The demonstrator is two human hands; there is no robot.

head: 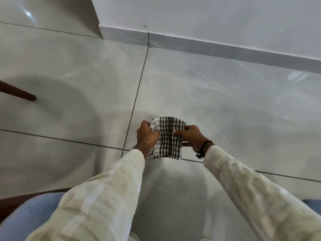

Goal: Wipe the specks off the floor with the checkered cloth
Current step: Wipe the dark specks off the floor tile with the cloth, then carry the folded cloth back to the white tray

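Note:
A black-and-white checkered cloth [168,136], folded into a small rectangle, is held between both hands above the pale grey tiled floor [217,105]. My left hand [147,136] grips its left edge and my right hand [192,135] pinches its right side. A dark cord circles my right wrist. One small white speck [153,57] lies on the tile near the skirting; other specks are too faint to make out.
A grey skirting board [225,49] and white wall run along the far side, with a wall corner [99,26] at top left. A dark wooden furniture leg [19,93] stands at the left. My knees in blue trousers [29,218] fill the bottom corners.

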